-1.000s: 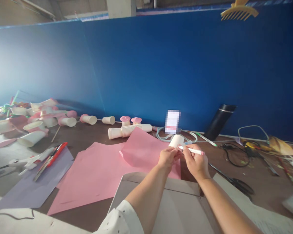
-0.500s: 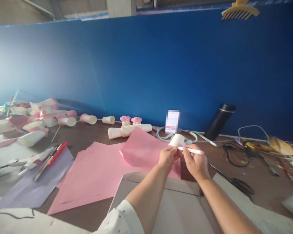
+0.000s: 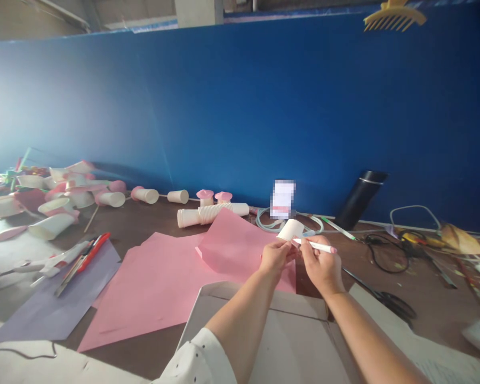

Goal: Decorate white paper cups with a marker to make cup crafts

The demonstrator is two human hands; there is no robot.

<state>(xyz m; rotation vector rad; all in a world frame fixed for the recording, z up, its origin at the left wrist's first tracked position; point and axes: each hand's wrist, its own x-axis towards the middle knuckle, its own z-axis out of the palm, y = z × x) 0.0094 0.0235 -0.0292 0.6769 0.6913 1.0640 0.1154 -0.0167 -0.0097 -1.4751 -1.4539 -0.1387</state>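
Note:
My left hand (image 3: 274,258) is closed around a small white paper cup (image 3: 290,230), held up on its side over the table. My right hand (image 3: 320,268) grips a white marker with a pink cap (image 3: 315,246); its tip rests against the cup. Both hands hover above the far edge of a white cardboard box (image 3: 264,325) and the pink paper sheets (image 3: 172,282).
Stacked white cups (image 3: 208,214) and loose cups with pink tops (image 3: 64,194) lie along the blue wall. A glue gun (image 3: 52,263), red-handled tool (image 3: 88,250) and lilac paper (image 3: 48,304) are left. Black scissors (image 3: 384,298), cables (image 3: 384,250) and a black flask (image 3: 360,199) are right.
Hands, cup and marker stay almost still; only a slight shift of the marker tip against the cup.

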